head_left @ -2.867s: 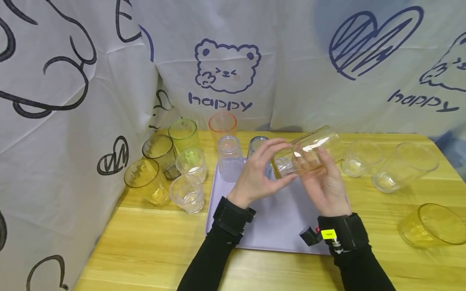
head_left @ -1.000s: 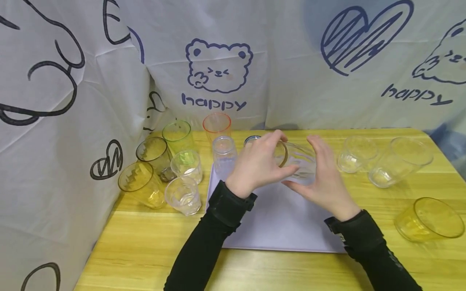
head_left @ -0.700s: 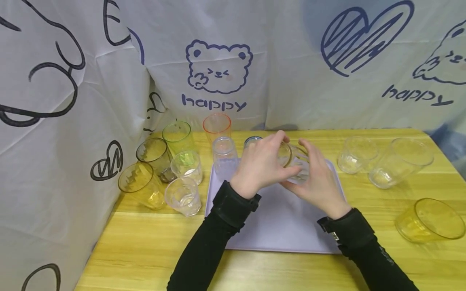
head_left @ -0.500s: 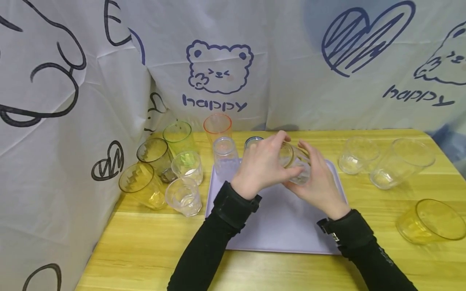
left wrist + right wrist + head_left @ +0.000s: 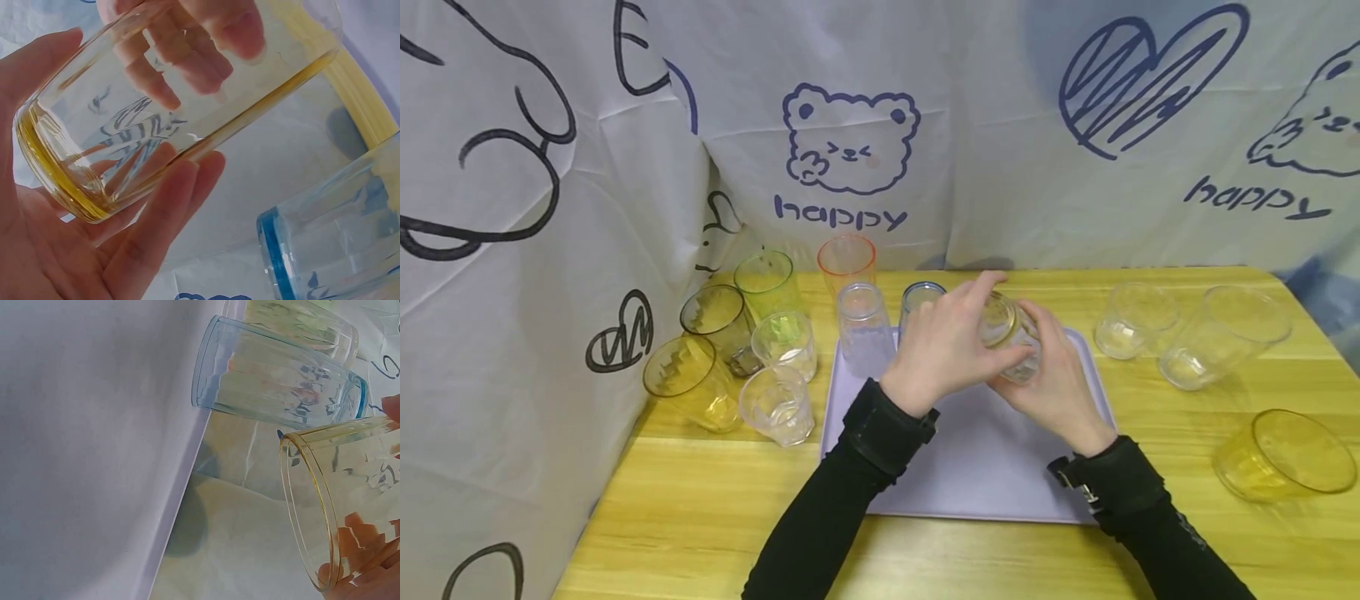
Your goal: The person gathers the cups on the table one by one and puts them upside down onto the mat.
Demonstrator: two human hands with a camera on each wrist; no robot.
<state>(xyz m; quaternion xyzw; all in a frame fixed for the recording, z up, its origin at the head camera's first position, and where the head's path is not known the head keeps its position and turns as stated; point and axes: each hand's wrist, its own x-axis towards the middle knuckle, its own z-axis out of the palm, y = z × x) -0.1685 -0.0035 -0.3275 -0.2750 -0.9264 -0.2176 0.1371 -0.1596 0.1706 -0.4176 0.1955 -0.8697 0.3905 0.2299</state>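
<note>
Both hands hold a pale yellow drinking glass (image 5: 997, 321) tilted above the lilac tray (image 5: 977, 450). Its thick base faces up; in the right wrist view the glass's rim (image 5: 314, 506) points down toward the tray. My left hand (image 5: 942, 346) grips it round the base end, thumb and fingers on opposite sides. From the right side my right hand (image 5: 1054, 379) curls round the glass wall, its fingers showing through the glass in the left wrist view. Close behind the left hand, a blue-tinted glass (image 5: 287, 378) stands upside down on the tray. Left of it is an upside-down clear glass (image 5: 863, 329).
Left of the tray stand several glasses, among them amber (image 5: 688, 375), smoky grey (image 5: 718, 317), green (image 5: 766, 279) and clear (image 5: 778, 404). An orange-rimmed glass (image 5: 846, 254) is behind. To the right are two clear glasses (image 5: 1131, 321) and a wide yellow one (image 5: 1281, 458).
The yellow glass has turned from lying nearly sideways to base-up and come lower over the tray. The right hand has moved from supporting it underneath to gripping its side.
</note>
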